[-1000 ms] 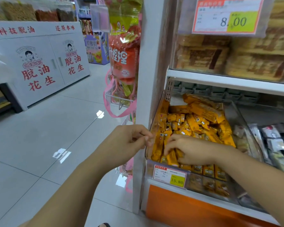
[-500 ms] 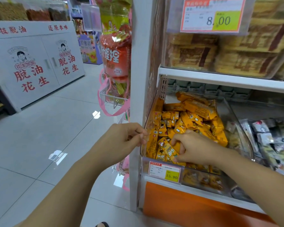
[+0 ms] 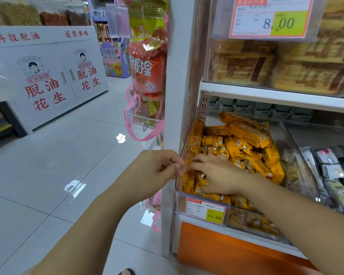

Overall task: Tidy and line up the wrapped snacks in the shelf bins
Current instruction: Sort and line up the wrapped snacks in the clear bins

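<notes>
A clear plastic bin on the lower shelf holds a loose heap of orange wrapped snacks. My left hand is outside the bin at its left wall, thumb and fingers pinched on the wall's edge. My right hand reaches across into the front left corner of the bin. Its fingers and thumb span a few upright orange packs there, and its fingertips nearly meet the left hand's. The packs under the palm are hidden.
A price tag marked 15.80 hangs on the bin's front. To the right is a bin of grey and white packs. Cake packs fill the shelf above. Bagged snacks hang left of the white upright, and a tiled aisle lies beyond.
My right hand has slid left across the orange packs toward the bin's left wall. My left hand stays at the wall. The view has shifted slightly.
</notes>
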Demonstrator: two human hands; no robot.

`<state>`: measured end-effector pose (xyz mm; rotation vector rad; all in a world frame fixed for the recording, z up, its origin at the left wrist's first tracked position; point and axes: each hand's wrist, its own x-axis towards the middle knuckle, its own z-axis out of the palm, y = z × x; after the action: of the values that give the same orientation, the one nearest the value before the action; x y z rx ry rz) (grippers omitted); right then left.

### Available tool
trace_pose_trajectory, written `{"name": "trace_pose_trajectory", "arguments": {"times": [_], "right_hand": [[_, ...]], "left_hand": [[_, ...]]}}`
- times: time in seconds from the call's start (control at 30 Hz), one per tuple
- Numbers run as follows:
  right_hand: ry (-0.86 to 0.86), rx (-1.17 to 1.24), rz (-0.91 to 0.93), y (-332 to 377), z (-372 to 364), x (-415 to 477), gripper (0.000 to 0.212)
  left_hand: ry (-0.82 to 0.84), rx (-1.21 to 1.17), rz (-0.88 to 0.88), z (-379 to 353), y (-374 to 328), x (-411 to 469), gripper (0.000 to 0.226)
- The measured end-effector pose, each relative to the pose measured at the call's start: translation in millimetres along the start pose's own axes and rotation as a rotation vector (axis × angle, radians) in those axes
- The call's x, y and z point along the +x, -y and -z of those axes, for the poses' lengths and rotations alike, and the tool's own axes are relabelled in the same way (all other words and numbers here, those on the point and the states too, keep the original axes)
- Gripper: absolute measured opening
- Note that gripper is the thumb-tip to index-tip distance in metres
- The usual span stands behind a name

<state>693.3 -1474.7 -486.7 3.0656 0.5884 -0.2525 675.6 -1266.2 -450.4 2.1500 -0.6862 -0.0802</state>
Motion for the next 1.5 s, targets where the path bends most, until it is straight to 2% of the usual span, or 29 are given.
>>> {"name": "trace_pose_trajectory", "arguments": {"times": [0.1,0.23,0.33,0.43,0.53,0.6,0.7,0.8,0.9,0.97,1.1,1.17,1.23,1.3,1.43,1.5], "right_hand": [[0.019,-0.033,0.086,-0.8,2.2,-1.2,0.057],[-0.042,-0.121,0.16,2.5,2.5,-1.2,0.051],[-0.108,-0.051,0.183,-0.9,0.3,-8.3,0.046],[-0.3,0.099,0.195,-6.3,3.8,-22.6,0.04],[-0.597,0.217,0.211,-9.2,8.8,-38.6,0.042],[-0.755,0.151,0.232,-7.3,11.4,-46.7,0.032],[-0.864,0.124,0.227,-1.4,13.6,-55.5,0.022],[-0.781,0.296,0.179,2.1,16.8,-60.8,0.03],[-0.61,0.713,0.1,11.4,24.9,-61.5,0.035],[-0.55,0.891,0.038,13.8,28.3,-57.4,0.038],[-0.467,1.124,-0.093,2.0,30.7,-47.3,0.02],[-0.456,1.091,-0.204,-2.7,25.9,-37.2,0.014],[-0.454,1.056,-0.264,0.8,17.4,-24.9,0.022],[-0.466,1.013,-0.249,6.8,6.0,-11.2,0.031],[-0.359,0.627,-0.213,11.1,-10.1,0.7,0.032],[-0.285,0.45,-0.203,7.2,-8.4,-3.8,0.041]], "left_hand": [[0.007,-0.004,-0.002,0.5,-0.6,0.3,0.02],[0.005,0.003,0.006,-0.5,-0.2,-0.1,0.023],[0.008,0.008,0.009,-0.7,-0.8,-0.6,0.024],[-0.005,0.016,-0.018,-2.2,-4.7,-0.6,0.019],[-0.022,-0.001,-0.054,-8.1,-11.7,-0.9,0.011],[-0.031,-0.04,-0.048,-14.2,-16.1,-1.4,0.025],[-0.038,-0.033,-0.068,-24.7,-21.1,-0.7,0.044],[-0.074,-0.049,-0.088,-32.1,-23.6,0.5,0.044],[-0.134,-0.029,-0.112,-33.0,-21.8,2.9,0.04],[-0.145,0.006,-0.126,-32.8,-18.1,4.2,0.04],[-0.088,0.168,-0.174,-27.4,-11.7,3.0,0.035],[-0.088,0.203,-0.192,-19.7,-7.0,1.9,0.026],[-0.125,0.21,-0.195,-13.3,-0.5,1.7,0.018],[-0.143,0.238,-0.2,-11.5,3.0,0.7,0.016],[-0.084,0.318,-0.197,-15.2,3.9,0.8,0.015],[-0.094,0.355,-0.219,-15.0,5.4,1.2,0.015]]}}
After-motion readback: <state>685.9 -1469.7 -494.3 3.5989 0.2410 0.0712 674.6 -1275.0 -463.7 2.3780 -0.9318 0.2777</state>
